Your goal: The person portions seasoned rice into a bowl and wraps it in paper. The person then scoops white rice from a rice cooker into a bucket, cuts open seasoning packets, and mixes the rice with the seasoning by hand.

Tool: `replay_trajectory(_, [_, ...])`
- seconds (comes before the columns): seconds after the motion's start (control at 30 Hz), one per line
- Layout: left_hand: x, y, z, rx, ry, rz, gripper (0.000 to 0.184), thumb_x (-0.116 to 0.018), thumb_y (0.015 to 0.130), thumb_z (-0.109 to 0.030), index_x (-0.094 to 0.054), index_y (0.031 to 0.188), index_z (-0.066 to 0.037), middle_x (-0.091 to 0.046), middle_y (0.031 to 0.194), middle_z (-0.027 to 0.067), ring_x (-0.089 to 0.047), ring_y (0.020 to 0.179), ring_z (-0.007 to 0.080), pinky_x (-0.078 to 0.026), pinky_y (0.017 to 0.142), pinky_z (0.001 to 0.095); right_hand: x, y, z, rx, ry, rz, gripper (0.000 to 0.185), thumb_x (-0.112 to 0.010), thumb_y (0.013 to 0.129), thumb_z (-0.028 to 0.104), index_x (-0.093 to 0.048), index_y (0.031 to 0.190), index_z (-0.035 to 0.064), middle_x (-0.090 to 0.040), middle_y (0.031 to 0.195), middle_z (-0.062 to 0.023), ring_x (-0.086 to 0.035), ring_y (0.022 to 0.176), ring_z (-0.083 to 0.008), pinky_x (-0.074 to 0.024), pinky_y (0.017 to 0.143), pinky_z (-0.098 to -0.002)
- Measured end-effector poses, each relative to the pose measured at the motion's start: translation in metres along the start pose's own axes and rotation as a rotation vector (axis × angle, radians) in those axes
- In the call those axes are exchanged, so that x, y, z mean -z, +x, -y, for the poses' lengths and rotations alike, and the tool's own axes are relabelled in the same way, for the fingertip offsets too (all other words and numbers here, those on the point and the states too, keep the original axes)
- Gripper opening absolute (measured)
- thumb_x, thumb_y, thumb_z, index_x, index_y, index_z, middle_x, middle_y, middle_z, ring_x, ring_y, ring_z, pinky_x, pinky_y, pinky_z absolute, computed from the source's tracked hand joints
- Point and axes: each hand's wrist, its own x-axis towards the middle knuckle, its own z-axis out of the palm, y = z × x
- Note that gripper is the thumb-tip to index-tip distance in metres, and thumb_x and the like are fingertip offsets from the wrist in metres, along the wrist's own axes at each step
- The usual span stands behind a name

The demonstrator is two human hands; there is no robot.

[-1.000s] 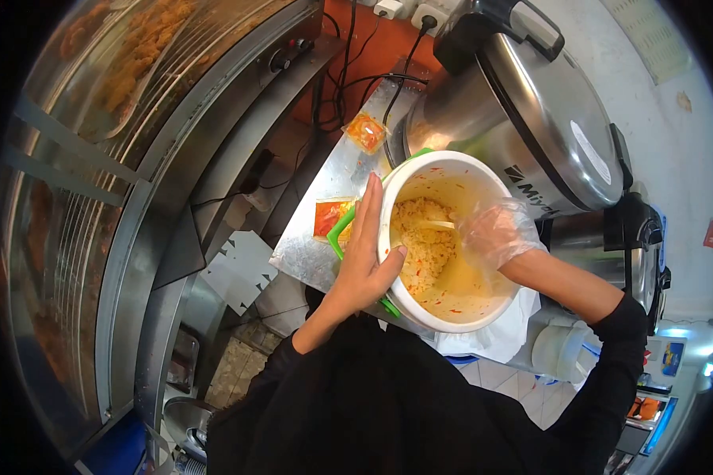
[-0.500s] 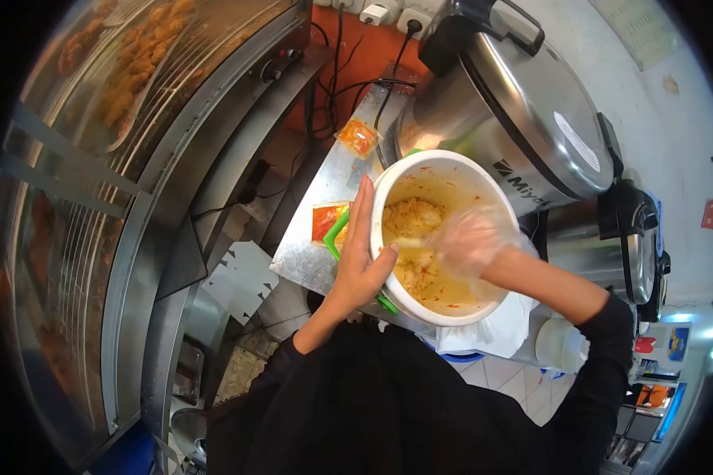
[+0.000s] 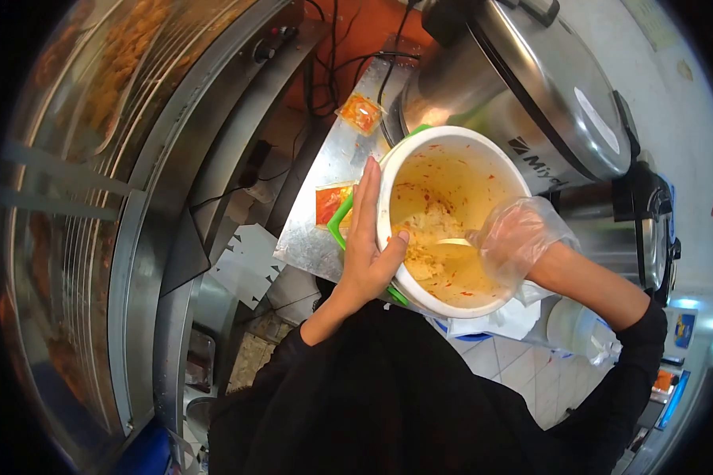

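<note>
A white round tub (image 3: 483, 142) with a green handle (image 3: 339, 222) is tilted, its mouth facing me. Yellowish rice with red bits (image 3: 429, 237) lies inside, on the left and lower part. My left hand (image 3: 368, 237) holds the tub's left rim, thumb over the edge and fingers along the outside. My right hand (image 3: 523, 237), in a clear plastic glove, is inside the tub on the right, closed round the handle of a pale spoon (image 3: 454, 242). The spoon's head is partly in the rice.
A large steel cooker (image 3: 483, 99) stands behind the tub, with a smaller cooker (image 3: 602, 237) to the right. Two sauce packets (image 3: 361, 113) (image 3: 331, 204) lie on the metal counter (image 3: 305, 237). A glass food cabinet (image 3: 79, 214) fills the left.
My right hand has moved right with the spoon inside the tub. The rice has shifted lower, baring more of the tub's upper wall. My left hand still holds the rim.
</note>
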Motion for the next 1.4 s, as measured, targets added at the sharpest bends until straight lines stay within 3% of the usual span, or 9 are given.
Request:
replay_trajectory(0.33, [0.001,0.001,0.002,-0.032,0.073,-0.013,0.072,-0.047,0.07,-0.018,-0.016,0.131,0.004,-0.015,0.136,0.0236,-0.017,0.126,0.0331,-0.014,0.101,0.0385,-0.039,0.045,0.006,0.11,-0.113,-0.062,0.021,-0.048,0.073,0.013,-0.062,0.083,0.0023,-0.06,0.081,-0.0143,-0.059,0.073,-0.0278,-0.0462,0.064,-0.0378])
replay_trajectory(0.4, [0.002,0.001,0.002,-0.026,0.076,-0.007,0.072,-0.047,0.07,-0.019,-0.016,0.131,0.004,-0.015,0.136,0.0235,-0.017,0.126,0.0329,-0.014,0.101,0.0384,-0.027,0.031,-0.004,0.01,-0.022,-0.367,0.014,-0.051,0.068,0.013,-0.06,0.076,0.0066,-0.058,0.067,-0.0103,-0.057,0.061,-0.0249,-0.0452,0.054,-0.0343])
replay_trajectory(0.5, [0.0,0.001,0.002,-0.016,0.063,-0.014,0.072,-0.047,0.071,-0.02,-0.015,0.13,0.005,-0.015,0.136,0.0234,-0.017,0.126,0.0325,-0.014,0.101,0.0382,0.01,0.014,-0.007,-0.266,0.175,-0.433,0.012,-0.051,0.066,0.013,-0.059,0.071,0.0063,-0.059,0.068,-0.0113,-0.058,0.062,-0.0253,-0.0454,0.054,-0.0352])
replay_trajectory(0.6, [0.0,0.002,0.003,-0.023,0.058,-0.007,0.073,-0.047,0.071,-0.022,-0.015,0.13,0.006,-0.015,0.136,0.023,-0.016,0.126,0.0319,-0.014,0.101,0.038,-0.048,0.055,-0.01,-0.037,0.097,-0.332,0.015,-0.05,0.069,0.014,-0.06,0.074,0.0054,-0.06,0.07,-0.0131,-0.059,0.064,-0.0268,-0.0457,0.056,-0.0376])
replay_trajectory(0.83, [0.0,0.001,0.003,-0.046,0.049,-0.003,0.07,-0.046,0.076,-0.026,-0.015,0.13,0.007,-0.015,0.136,0.0226,-0.018,0.126,0.0319,-0.015,0.101,0.0375,-0.001,0.041,-0.015,-0.25,0.263,-0.427,0.016,-0.049,0.069,0.015,-0.061,0.07,0.0044,-0.06,0.069,-0.0148,-0.059,0.066,-0.0283,-0.046,0.058,-0.039])
replay_trajectory(0.9, [0.002,0.003,0.002,-0.064,0.083,0.007,0.07,-0.046,0.076,-0.025,-0.015,0.13,0.007,-0.014,0.136,0.0227,-0.018,0.126,0.032,-0.014,0.101,0.0376,-0.012,0.055,-0.008,-0.257,0.246,-0.238,0.015,-0.05,0.068,0.014,-0.061,0.067,0.004,-0.06,0.07,-0.0156,-0.059,0.066,-0.0284,-0.0463,0.059,-0.0389])
replay_trajectory(1.07, [0.004,0.003,0.0,-0.064,0.086,0.043,0.07,-0.047,0.076,-0.024,-0.014,0.13,0.006,-0.013,0.136,0.0232,-0.016,0.126,0.0334,-0.013,0.102,0.0385,-0.047,0.081,-0.007,-0.009,0.063,-0.139,0.03,-0.046,0.08,0.032,-0.063,0.075,0.0074,-0.06,0.076,-0.0144,-0.059,0.069,-0.0269,-0.0476,0.061,-0.0358])
replay_trajectory(1.13, [0.007,0.006,-0.004,-0.098,0.179,0.062,0.071,-0.047,0.076,-0.024,-0.014,0.13,0.006,-0.013,0.136,0.0235,-0.014,0.126,0.0342,-0.011,0.102,0.0393,0.012,0.053,-0.01,-0.292,0.251,-0.205,0.026,-0.048,0.078,0.028,-0.064,0.082,0.0087,-0.061,0.082,-0.0139,-0.059,0.075,-0.0267,-0.0468,0.066,-0.0364])
replay_trajectory(1.4, [0.004,0.003,0.001,-0.088,0.099,0.049,0.07,-0.046,0.075,-0.023,-0.014,0.13,0.006,-0.013,0.136,0.0245,-0.015,0.126,0.0355,-0.011,0.101,0.0403,-0.01,0.062,0.008,-0.226,0.086,-0.236,0.025,-0.042,0.079,0.019,-0.061,0.082,0.0019,-0.06,0.081,-0.0163,-0.06,0.072,-0.0281,-0.047,0.065,-0.0396])
